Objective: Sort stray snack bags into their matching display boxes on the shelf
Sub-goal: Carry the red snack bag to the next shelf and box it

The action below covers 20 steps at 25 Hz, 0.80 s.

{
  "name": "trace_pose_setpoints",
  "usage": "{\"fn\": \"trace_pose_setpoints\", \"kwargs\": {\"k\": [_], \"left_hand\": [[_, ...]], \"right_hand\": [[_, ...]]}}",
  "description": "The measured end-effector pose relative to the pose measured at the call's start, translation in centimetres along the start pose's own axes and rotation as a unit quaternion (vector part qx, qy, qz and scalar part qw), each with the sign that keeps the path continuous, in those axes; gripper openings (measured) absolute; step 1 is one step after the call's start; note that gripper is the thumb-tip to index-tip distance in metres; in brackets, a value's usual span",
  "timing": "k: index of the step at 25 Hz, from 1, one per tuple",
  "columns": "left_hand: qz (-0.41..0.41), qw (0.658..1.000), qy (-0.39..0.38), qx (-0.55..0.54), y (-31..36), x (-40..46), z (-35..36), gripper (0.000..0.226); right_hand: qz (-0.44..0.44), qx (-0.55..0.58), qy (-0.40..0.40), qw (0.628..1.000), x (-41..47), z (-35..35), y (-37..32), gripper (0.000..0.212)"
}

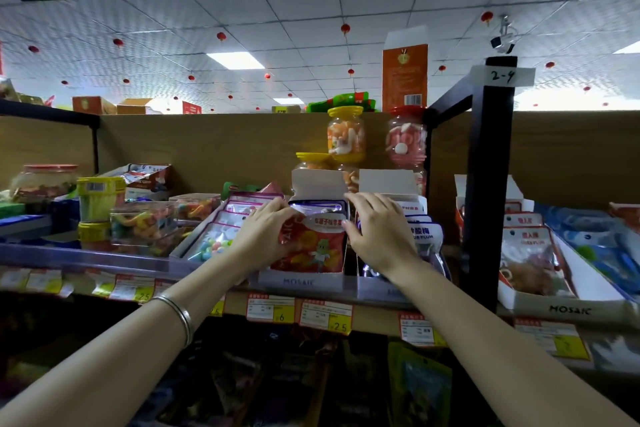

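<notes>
A red snack bag [317,246] with a cartoon figure stands upright at the front of the middle white display box [301,281]. My left hand [266,230] grips the bag's left edge, and my right hand [375,227] holds its right edge, fingers curled over the bags behind. Right of it, a display box [389,291] holds purple-and-white sour plum bags [427,236]. To the left, another box holds clear bags of pastel candy [216,246]. A silver bangle sits on my left wrist.
A black shelf post [488,184] labelled 2-4 stands just right of my right hand. Beyond it is a white box of red-labelled bags [530,253]. Candy jars [346,135] are stacked behind the boxes. Yellow tubs [100,198] and clear candy boxes stand at left. Price tags line the shelf edge.
</notes>
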State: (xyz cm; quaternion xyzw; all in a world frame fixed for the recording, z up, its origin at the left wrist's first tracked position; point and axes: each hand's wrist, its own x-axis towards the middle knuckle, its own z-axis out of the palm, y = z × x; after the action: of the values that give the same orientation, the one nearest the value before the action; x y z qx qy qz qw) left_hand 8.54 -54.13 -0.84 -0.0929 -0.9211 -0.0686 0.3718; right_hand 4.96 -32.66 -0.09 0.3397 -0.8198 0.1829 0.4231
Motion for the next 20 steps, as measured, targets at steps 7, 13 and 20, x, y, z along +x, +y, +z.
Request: {"fn": "trace_pose_setpoints", "kwargs": {"k": [7,13,20], "left_hand": [[-0.027,0.989,-0.075,-0.123,-0.4,0.5,-0.7,0.058],[-0.043,0.971,-0.087,-0.219,-1.2,0.5,-0.9,0.081],[-0.079,0.933,-0.127,-0.326,-2.1,1.6,-1.6,0.077]], "right_hand": [[0.008,0.020,0.005,1.000,-0.1,-0.2,-0.3,0.045],[0.020,0.007,0.007,1.000,-0.2,-0.4,-0.4,0.043],[0.056,-0.030,0.030,0.998,0.9,-1.3,-1.7,0.043]]}}
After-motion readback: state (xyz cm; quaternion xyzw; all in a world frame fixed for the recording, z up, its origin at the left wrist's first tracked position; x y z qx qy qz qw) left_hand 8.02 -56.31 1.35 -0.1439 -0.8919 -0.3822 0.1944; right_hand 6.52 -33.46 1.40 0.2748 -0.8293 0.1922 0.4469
